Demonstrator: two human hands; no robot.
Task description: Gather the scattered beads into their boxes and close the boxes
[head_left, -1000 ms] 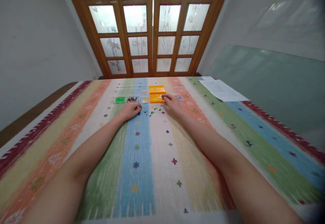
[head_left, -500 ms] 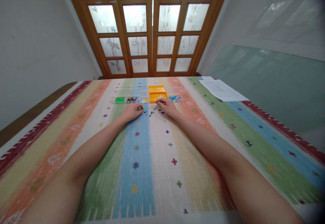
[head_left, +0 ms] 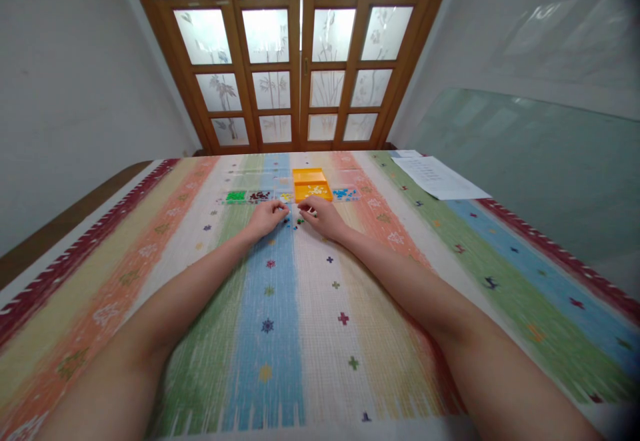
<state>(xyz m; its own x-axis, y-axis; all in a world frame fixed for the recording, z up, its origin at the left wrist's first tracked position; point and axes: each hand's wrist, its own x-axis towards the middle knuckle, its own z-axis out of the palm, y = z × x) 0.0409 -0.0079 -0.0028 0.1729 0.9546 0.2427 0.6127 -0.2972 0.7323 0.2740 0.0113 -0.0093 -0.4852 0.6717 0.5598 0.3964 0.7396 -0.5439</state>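
My left hand (head_left: 269,218) is closed in a pinch just in front of the clear boxes; anything between its fingertips is too small to make out. Close by on its right, my right hand (head_left: 324,217) has thumb and fingertips drawn together before the orange box (head_left: 313,175), and what it pinches cannot be seen either. White pieces (head_left: 316,190) lie in that open box. Between and below the hands, loose small coloured beads (head_left: 295,225) are scattered on the cloth, partly covered by my right hand.
Clear lidded boxes hold green beads (head_left: 236,196), dark brown beads (head_left: 259,196), yellow beads (head_left: 286,197) and blue beads (head_left: 345,194). White paper sheets (head_left: 440,177) lie at the far right of the striped tablecloth (head_left: 320,334). Wooden glazed doors (head_left: 300,67) stand behind the table.
My right hand has moved left, away from the orange box's front edge and over some loose beads. My left hand has shifted slightly right, so the two hands are closer together.
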